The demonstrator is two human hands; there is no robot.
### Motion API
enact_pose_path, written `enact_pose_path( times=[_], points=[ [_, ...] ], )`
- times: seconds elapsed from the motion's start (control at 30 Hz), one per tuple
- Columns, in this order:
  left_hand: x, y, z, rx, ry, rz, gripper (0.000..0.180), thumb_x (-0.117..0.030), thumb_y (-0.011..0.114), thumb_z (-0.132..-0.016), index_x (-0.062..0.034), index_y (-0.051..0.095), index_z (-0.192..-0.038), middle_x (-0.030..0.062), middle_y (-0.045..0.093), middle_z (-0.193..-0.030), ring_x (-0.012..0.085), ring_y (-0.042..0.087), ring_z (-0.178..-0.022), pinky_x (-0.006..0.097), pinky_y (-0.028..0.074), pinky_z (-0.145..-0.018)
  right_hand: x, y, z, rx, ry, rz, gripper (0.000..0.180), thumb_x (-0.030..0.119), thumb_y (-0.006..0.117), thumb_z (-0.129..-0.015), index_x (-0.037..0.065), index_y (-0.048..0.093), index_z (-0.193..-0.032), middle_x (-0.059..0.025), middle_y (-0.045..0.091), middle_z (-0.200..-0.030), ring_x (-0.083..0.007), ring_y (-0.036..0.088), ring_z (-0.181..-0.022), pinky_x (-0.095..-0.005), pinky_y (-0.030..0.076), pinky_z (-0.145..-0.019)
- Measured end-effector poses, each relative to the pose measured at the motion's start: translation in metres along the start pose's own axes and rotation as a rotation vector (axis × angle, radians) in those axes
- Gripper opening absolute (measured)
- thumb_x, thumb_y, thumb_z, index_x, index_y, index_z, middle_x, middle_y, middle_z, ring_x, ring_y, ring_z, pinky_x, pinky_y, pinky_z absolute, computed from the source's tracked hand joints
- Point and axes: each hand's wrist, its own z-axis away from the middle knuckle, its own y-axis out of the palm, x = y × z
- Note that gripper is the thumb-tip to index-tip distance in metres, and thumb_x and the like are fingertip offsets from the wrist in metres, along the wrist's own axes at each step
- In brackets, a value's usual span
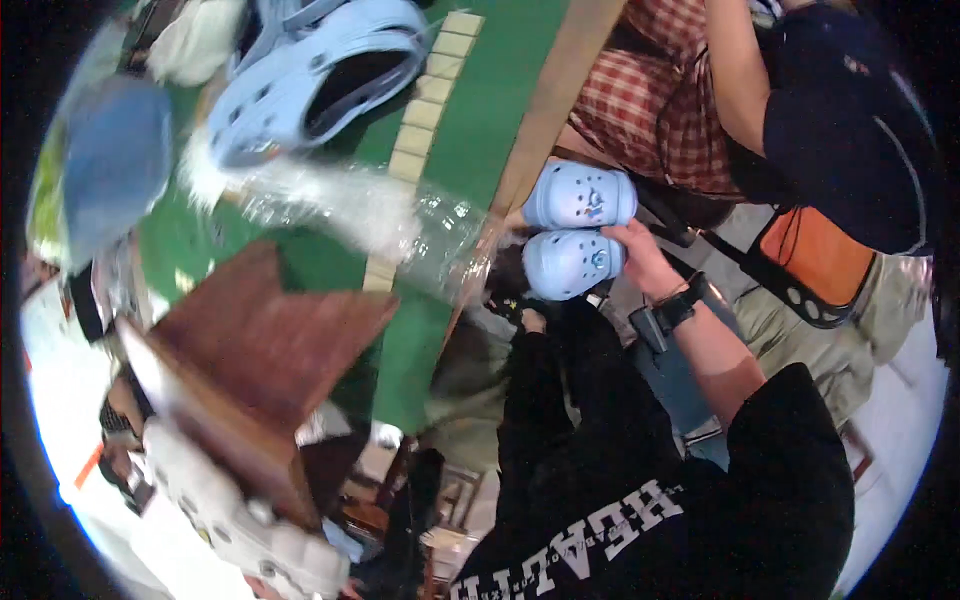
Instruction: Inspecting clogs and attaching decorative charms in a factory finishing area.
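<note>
My right hand [645, 258], a black watch on its wrist, grips the heel ends of two small light blue clogs [575, 228] stacked one above the other beside the table's wooden edge [545, 120]. My left arm in a black sleeve reaches up under the lower clog. Only a sliver of my left hand [531, 320] shows there, so its grip is hidden.
A green table mat [480, 110] carries a row of beige tiles [420, 110], a clear plastic bottle [400, 220], a large light blue clog [310, 75] and a brown wooden box [260, 350]. A white clog [230, 520] lies lower left. Another person in red check [660, 110] sits upper right.
</note>
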Motion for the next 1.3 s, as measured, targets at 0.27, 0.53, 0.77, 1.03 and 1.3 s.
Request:
enact_pose_path(
  times=[0.27, 0.53, 0.77, 1.03, 1.3],
  points=[
    [-0.043, -0.036, 0.034, 0.109, -0.334, 0.376, 0.027, -0.021, 0.061, -0.091, 0.0043, 0.058, -0.101, 0.0070, 0.056, -0.084, 0.0177, 0.046, -0.076, 0.033, 0.040, -0.072, 0.101, 0.059, 0.113, 0.034, 0.019, 0.075, 0.030, 0.009, 0.061, -0.089, 0.004, 0.058, -0.118, -0.0061, 0.066, -0.109, -0.0179, 0.064, -0.098, -0.0332, 0.051, -0.087],
    [-0.081, -0.051, 0.039, 0.141, -0.340, 0.315, 0.032, -0.023, 0.063, -0.090, 0.0022, 0.063, -0.109, 0.0014, 0.059, -0.079, 0.0107, 0.047, -0.072, 0.026, 0.040, -0.067, 0.166, 0.177, 0.217, 0.135, -0.210, 0.431, 0.036, 0.007, 0.065, -0.083, 0.001, 0.060, -0.118, -0.0069, 0.067, -0.106, -0.0166, 0.064, -0.096, -0.0304, 0.050, -0.087],
    [-0.096, -0.050, 0.030, 0.111, -0.217, 0.228, 0.040, -0.037, 0.069, -0.084, 0.0007, 0.055, -0.085, 0.0141, 0.049, -0.060, 0.0288, 0.049, -0.055, 0.040, 0.039, -0.055, 0.229, 0.318, 0.231, 0.516, -0.628, 0.667, 0.034, 0.007, 0.064, -0.083, -0.001, 0.061, -0.116, -0.0074, 0.067, -0.107, -0.0169, 0.061, -0.103, -0.0303, 0.045, -0.094],
    [-0.092, -0.042, 0.033, 0.069, -0.131, 0.191, 0.040, -0.042, 0.069, -0.083, -0.0050, 0.062, -0.094, 0.0166, 0.059, -0.064, 0.0343, 0.061, -0.060, 0.045, 0.044, -0.056, 0.227, 0.518, 0.286, 0.949, -1.161, 0.813, 0.034, 0.011, 0.063, -0.086, 0.003, 0.061, -0.118, -0.0093, 0.068, -0.108, -0.0196, 0.064, -0.098, -0.0320, 0.048, -0.086],
    [-0.108, -0.066, 0.041, 0.061, -0.009, 0.250, 0.040, -0.044, 0.068, -0.084, -0.0056, 0.056, -0.080, 0.0147, 0.063, -0.062, 0.0329, 0.065, -0.058, 0.044, 0.051, -0.052, 0.146, 0.714, 0.300, 1.205, -1.609, 1.240, 0.037, 0.010, 0.063, -0.084, 0.006, 0.063, -0.120, -0.0094, 0.068, -0.100, -0.0198, 0.063, -0.090, -0.0333, 0.050, -0.081]
  ],
)
